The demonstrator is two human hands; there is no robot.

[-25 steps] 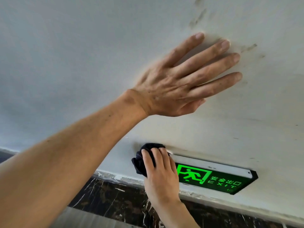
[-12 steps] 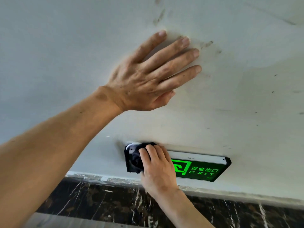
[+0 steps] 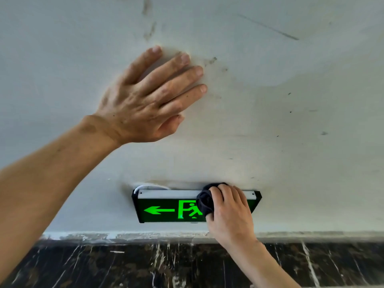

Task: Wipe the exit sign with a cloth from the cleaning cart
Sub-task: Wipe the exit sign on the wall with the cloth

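While right hand (image 3: 229,215) fingers curl around cloth (image 3: 205,204) | pressed on exit sign (image 3: 166,208) | left hand (image 3: 145,109) flat, empty

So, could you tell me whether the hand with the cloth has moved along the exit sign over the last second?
Yes. The right hand and cloth went from the exit sign's left end toward its right end.

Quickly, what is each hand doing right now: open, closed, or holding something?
Left hand: open, flat on the white wall.
Right hand: closed on the dark bunched cloth, against the green lit exit sign.
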